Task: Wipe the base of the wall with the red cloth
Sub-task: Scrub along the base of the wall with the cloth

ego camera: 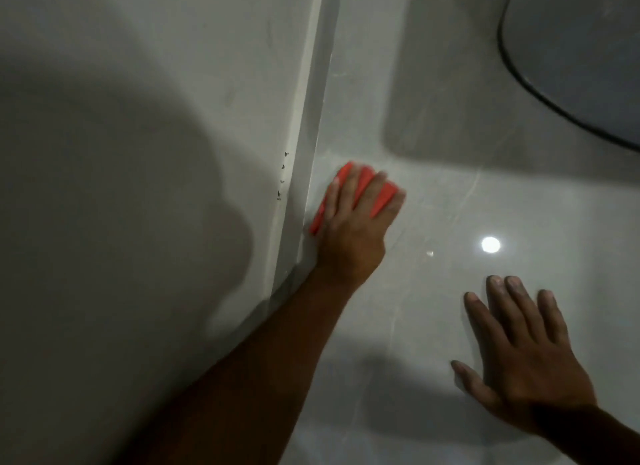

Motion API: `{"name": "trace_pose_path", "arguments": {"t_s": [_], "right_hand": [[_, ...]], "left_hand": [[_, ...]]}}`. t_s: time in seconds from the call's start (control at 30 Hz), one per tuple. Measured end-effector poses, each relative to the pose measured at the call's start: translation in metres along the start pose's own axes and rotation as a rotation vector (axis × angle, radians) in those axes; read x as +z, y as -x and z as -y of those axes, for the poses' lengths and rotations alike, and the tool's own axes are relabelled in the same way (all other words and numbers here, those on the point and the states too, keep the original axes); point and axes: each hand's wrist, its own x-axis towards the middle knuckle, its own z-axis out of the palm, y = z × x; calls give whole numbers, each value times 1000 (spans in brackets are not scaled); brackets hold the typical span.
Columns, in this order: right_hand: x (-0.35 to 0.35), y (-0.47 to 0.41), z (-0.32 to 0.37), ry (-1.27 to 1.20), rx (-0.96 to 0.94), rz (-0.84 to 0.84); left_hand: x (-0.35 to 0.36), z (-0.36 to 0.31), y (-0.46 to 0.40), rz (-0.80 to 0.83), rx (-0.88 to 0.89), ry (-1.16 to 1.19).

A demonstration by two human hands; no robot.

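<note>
The red cloth (382, 198) lies flat on the glossy floor, right against the white skirting strip (304, 153) at the base of the wall (156, 118). My left hand (353, 232) presses down on the cloth with fingers spread over it; red shows between and beside the fingers. The hand looks blurred. My right hand (519, 357) rests flat on the floor tiles to the lower right, fingers apart, holding nothing. A few small dark marks (282, 177) dot the wall just above the skirting near the cloth.
Pale shiny floor tiles (450, 205) fill the right half, with a bright lamp reflection (490, 245). A rounded grey object with a dark rim (571, 59) sits at the top right. Shadows cover the wall on the left.
</note>
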Motion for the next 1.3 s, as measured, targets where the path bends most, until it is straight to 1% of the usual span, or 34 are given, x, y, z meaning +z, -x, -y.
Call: {"name": "trace_pose_path", "arguments": {"t_s": [0.03, 0.13, 0.17, 0.23, 0.3, 0.4, 0.47, 0.53, 0.6, 0.67, 0.7, 0.77, 0.83, 0.9, 0.97, 1.07, 1.13, 1.2, 1.23, 1.3], "right_hand": [[1, 0, 1, -4, 2, -10], [4, 1, 1, 9, 5, -36], [4, 1, 0, 5, 1, -43], [4, 0, -1, 3, -9, -80], [5, 1, 1, 1, -5, -94], [6, 1, -1, -1, 0, -86], [3, 1, 1, -4, 3, -69], [3, 1, 0, -6, 5, -60], [3, 1, 0, -20, 9, -63], [3, 2, 1, -21, 12, -74], [3, 1, 1, -17, 7, -75], [2, 2, 1, -25, 0, -87], [3, 4, 0, -34, -6, -96], [2, 3, 1, -44, -1, -94], [4, 3, 1, -49, 1, -100], [3, 4, 0, -68, 0, -104], [4, 4, 1, -76, 1, -95], [4, 4, 0, -97, 3, -87], [3, 4, 0, -106, -1, -83], [2, 6, 1, -112, -4, -84]], "left_hand": [[0, 0, -27, 46, 46, -16], [-3, -2, -129, 32, 117, -55], [-6, 3, -159, 62, 108, -64], [-15, 27, -206, 126, 2, -91], [-20, 60, -233, 132, -114, -82], [-18, 79, -224, 151, -90, -125], [-16, 67, -190, 124, -115, -131], [-14, 48, -131, 50, -109, -135], [-12, 26, -36, 31, -146, -75], [-13, -3, 84, 0, -241, 6], [-16, -18, 144, 6, -273, 21], [-25, -38, 236, 107, -300, 4], [-25, -37, 266, 209, -249, 1], [-24, -26, 237, 159, -197, -13], [-19, -11, 172, 83, -160, -19], [-13, 12, 57, 48, -153, -47], [-21, 21, -1, 83, -177, -47], [-25, 26, -26, 114, -189, -14], [-26, 27, -20, 115, -175, -15], [-25, 28, 19, 110, -83, -48]]}}
